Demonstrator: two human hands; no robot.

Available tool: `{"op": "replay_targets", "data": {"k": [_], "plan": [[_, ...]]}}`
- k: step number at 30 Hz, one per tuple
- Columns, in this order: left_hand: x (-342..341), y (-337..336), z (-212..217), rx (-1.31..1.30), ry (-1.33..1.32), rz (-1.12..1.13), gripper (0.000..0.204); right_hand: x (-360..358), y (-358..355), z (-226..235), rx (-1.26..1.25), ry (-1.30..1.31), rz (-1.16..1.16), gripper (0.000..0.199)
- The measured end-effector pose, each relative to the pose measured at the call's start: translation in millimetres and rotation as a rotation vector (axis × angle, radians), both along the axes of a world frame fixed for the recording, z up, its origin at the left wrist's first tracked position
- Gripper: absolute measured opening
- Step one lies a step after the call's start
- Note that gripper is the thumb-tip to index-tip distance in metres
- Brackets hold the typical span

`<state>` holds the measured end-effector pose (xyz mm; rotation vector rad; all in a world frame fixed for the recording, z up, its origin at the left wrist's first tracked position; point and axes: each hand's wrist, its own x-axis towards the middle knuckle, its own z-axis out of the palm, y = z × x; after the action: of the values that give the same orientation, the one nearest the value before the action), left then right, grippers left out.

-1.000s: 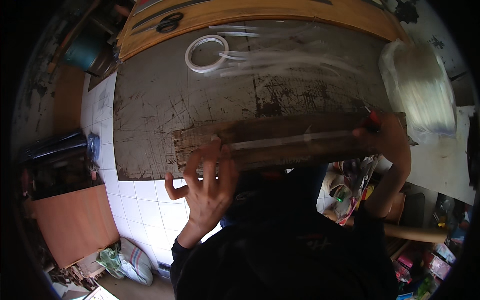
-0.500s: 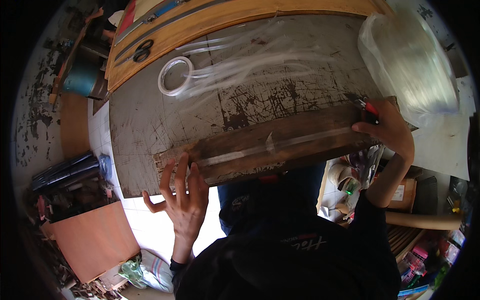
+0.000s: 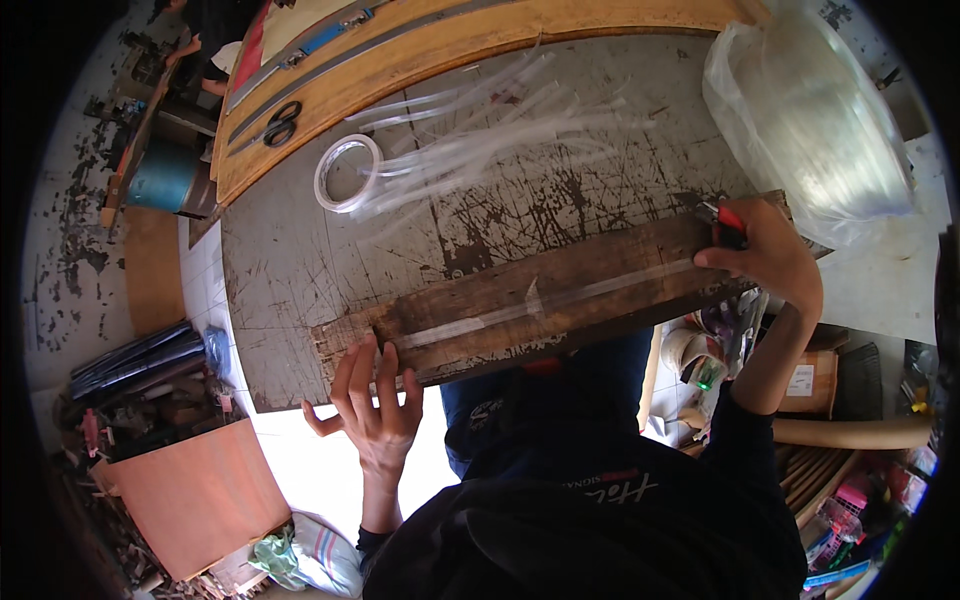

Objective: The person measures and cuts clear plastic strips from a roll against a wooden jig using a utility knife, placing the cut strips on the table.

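A long dark wooden plank [image 3: 600, 243] lies across the near side of the worktable, with a clear plastic strip [image 3: 600, 284] along its length. On the plank's near left edge rest the fingertips of my left hand [image 3: 380, 408], fingers spread and holding nothing. My right hand [image 3: 772, 255] is closed around a red-and-black cutter knife [image 3: 731, 226] at the plank's right end. The knife's dark pointed tip faces left. My right thumb presses on the plank by the strip's right end. A small clear sliver [image 3: 533, 298] stands up midway along the strip.
Beyond the plank are a white tape roll [image 3: 321, 184] and loose clear strips [image 3: 500, 140] on the scratched worktable [image 3: 290, 270]. Scissors [image 3: 281, 125] lie on a wooden board [image 3: 420, 62] at the back. A plastic-wrapped clear coil [image 3: 810, 120] stands at the far right.
My left hand has slid slightly toward me, its fingertips now nearer the plank's near edge. My right hand still holds the cutter knife. The whole view has shifted a little.
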<state>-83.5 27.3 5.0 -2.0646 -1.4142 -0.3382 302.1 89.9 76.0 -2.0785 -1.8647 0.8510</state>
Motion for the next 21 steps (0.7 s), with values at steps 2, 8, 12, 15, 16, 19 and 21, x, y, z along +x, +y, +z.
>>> {"op": "replay_targets", "data": {"k": [2, 8, 12, 15, 16, 19, 21], "plan": [[8, -1, 2, -0.007, -0.127, 0.045, 0.016, -1, 0, 3, -0.064, 0.026, -0.025, 0.034], [87, 17, 14, -0.125, -0.489, -0.059, 0.036, 3, -2, -2, -0.042, 0.06, -0.001, 0.03], [148, 21, 18, -0.343, -0.498, -0.496, 0.047, 0, 1, 2, -0.04, 0.028, 0.06, 0.03], [169, 26, 0, -0.333, -0.461, -0.653, 0.046, -4, 1, 3, -0.029, 0.053, 0.048, 0.031], [171, 27, -1, -0.29, -0.422, -0.614, 0.045, -4, 0, 4, -0.027, 0.057, 0.05, 0.031], [174, 29, -4, -0.245, -0.379, -0.577, 0.042, -2, -1, 7, -0.071, 0.042, 0.023, 0.033], [174, 31, -6, -0.239, -0.378, -0.571, 0.041, 7, -13, -3, 0.146, 0.285, -0.193, 0.031]]}}
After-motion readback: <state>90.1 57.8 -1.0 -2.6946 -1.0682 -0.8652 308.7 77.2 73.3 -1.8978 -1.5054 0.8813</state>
